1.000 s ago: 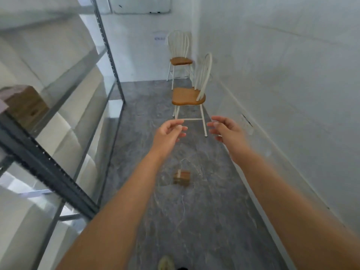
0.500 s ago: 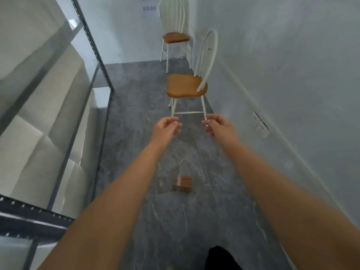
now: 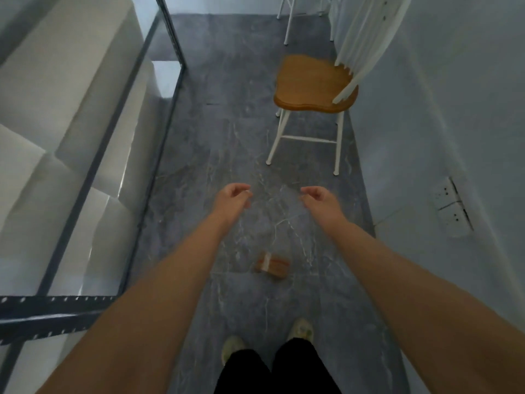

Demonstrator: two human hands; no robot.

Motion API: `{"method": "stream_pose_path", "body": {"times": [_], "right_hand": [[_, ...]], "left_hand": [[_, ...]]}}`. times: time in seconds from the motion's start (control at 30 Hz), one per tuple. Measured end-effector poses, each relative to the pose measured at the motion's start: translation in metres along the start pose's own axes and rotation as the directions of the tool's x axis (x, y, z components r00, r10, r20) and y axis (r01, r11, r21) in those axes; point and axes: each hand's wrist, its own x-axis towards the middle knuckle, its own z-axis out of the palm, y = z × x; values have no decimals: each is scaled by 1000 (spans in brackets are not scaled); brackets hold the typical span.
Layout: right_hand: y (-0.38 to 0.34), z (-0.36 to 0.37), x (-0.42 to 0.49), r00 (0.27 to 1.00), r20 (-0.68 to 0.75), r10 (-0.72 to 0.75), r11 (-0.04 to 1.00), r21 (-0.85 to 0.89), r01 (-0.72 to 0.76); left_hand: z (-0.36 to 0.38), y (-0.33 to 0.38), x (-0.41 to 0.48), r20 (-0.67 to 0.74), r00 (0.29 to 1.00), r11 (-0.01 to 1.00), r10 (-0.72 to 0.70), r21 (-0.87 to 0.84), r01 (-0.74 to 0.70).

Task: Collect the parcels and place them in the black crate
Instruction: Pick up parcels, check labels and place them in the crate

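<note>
**Both hands reach out empty over a small parcel on the floor**

A person stands in a narrow room and looks down. 2 shoes (image 3: 301, 331) and dark trouser legs show at the bottom edge, nearer the body than anything else. 2 bare forearms stretch forward from there.

1 small brown parcel (image 3: 272, 264) lies on the grey marbled floor (image 3: 227, 109). It sits below and nearer than the fingertips, between the 2 forearms and touching neither. A pale band of tape crosses its left end. It looks like stiff cardboard, small and probably light, so 1 hand could likely span it. The long sides seem the best place to grip, thumb on one and fingers on the other. The taped band may be slicker than the bare card.

The left hand (image 3: 231, 200) hangs with its fingers loosely curled inward, holding nothing. The right hand (image 3: 321, 199) mirrors it just to the right, fingers also loosely curled and empty. A gap of bare floor separates the 2 sets of fingertips.

Beyond the right fingertips stands a white chair with a wooden seat (image 3: 312, 83). Left of the left fingers runs a metal shelving frame (image 3: 56, 314) with pale boards. Right of the right fingers is a white wall with a socket plate (image 3: 451, 206). No black crate is in view.
</note>
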Motion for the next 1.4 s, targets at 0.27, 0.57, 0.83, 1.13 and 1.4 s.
{"method": "stream_pose_path", "body": {"times": [0.27, 0.57, 0.83, 1.13, 1.4], "right_hand": [[145, 61, 105, 978, 46, 203, 966, -172, -193], [382, 119, 217, 908, 73, 412, 871, -325, -369], [535, 154, 292, 521, 254, 815, 579, -302, -758], [429, 146, 268, 709, 261, 655, 631, 325, -704], [125, 49, 211, 907, 127, 401, 771, 487, -409]], "left_hand": [[59, -143, 120, 105, 969, 969, -225, 128, 212], [128, -357, 248, 122, 946, 914, -300, 320, 248], [179, -504, 328, 167, 705, 702, -689, 396, 592], [169, -395, 299, 199, 856, 878, -478, 79, 472], [89, -107, 215, 225, 971, 996, -76, 67, 63]]}}
